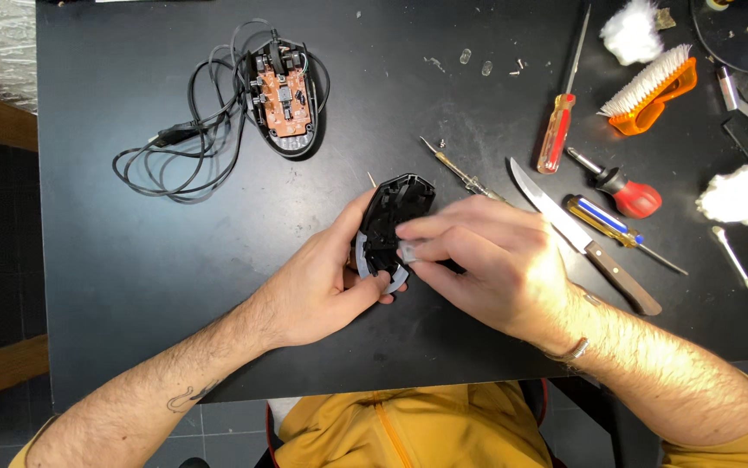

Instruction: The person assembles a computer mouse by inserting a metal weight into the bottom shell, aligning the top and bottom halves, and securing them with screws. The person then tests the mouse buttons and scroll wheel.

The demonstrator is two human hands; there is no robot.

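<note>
Hands [322, 286] around mouse shell [395, 217], mid-table.

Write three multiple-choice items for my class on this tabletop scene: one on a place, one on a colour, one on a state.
1. Where does the mouse base with its circuit board lie?
A. On the table's far left part, beside the coiled cable
B. Under the knife
C. In the person's lap

2. What colour is the body of the brush?
A. Blue
B. Orange
C. Green

3. What is the state of the black mouse shell?
A. Lying untouched on the table
B. Closed up on its base
C. Held in the left hand, hollow inside showing

Answers:
1 A, it lies at the far left next to the black cable.
2 B, orange plastic under white bristles.
3 C, the left hand grips it while the right hand pinches a small grey piece at it.
</note>
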